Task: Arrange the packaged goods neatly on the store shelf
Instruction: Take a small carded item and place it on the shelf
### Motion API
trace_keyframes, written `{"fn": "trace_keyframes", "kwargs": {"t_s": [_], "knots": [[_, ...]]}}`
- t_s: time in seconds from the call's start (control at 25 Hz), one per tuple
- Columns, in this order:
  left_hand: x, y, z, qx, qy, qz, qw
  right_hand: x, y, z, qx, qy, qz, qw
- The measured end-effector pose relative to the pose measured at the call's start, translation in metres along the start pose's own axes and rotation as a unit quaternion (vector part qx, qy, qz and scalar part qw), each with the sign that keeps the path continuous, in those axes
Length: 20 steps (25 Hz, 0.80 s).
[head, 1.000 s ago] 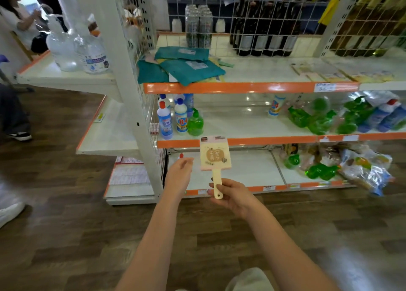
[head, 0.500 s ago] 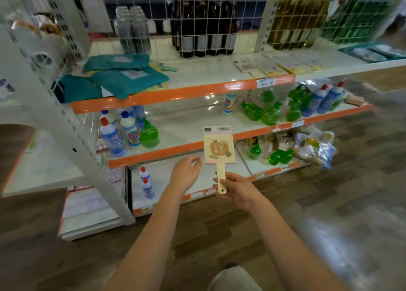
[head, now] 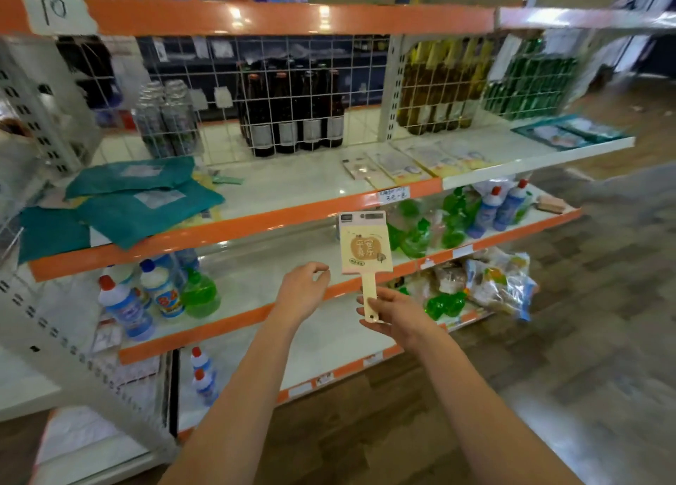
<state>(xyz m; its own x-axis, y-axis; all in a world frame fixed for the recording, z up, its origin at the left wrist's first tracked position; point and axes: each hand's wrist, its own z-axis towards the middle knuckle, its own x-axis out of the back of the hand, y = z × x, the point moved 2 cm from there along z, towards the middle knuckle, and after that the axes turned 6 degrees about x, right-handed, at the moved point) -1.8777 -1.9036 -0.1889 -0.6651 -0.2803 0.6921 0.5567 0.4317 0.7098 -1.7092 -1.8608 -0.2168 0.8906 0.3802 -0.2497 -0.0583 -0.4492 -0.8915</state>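
My right hand [head: 397, 312] grips the handle of a cream packaged paddle-shaped item [head: 365, 243], held upright in front of the orange-edged store shelf [head: 234, 224]. Its printed card face points at me. My left hand [head: 301, 290] hovers just left of the item with loosely curled fingers, holding nothing and not touching it. Flat packaged goods [head: 398, 164] lie on the upper white shelf board, to the right of its middle.
Teal packets [head: 135, 202] are piled on the upper shelf's left. Dark bottles [head: 292, 118] stand behind a wire grid. Blue-and-white and green bottles [head: 161, 294] fill the middle shelf's left; more green bottles [head: 424, 235] and bagged goods [head: 494, 283] lie to the right. Wood floor lies below.
The view swung right and up, bringing the shelf closer and its top rail into sight. My right hand kept hold of the paddle item; my left hand stayed beside it.
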Motion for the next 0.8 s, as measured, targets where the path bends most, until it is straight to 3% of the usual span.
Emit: {"fn": "trace_keyframes", "kwargs": {"t_s": [0.32,0.48,0.8], "knots": [[-0.025,0.036,0.047,0.017,-0.024,0.004,1.000,0.039,-0.013,0.047,-0.018,-0.003,0.002,1.000],[-0.027,0.054,0.087,0.003,-0.034,-0.044,0.998,0.044,-0.030,0.082,-0.006,-0.006,0.008,1.000],[-0.009,0.113,0.212,-0.042,-0.012,-0.081,0.996,0.044,-0.126,0.177,0.056,0.001,-0.031,0.998]]}}
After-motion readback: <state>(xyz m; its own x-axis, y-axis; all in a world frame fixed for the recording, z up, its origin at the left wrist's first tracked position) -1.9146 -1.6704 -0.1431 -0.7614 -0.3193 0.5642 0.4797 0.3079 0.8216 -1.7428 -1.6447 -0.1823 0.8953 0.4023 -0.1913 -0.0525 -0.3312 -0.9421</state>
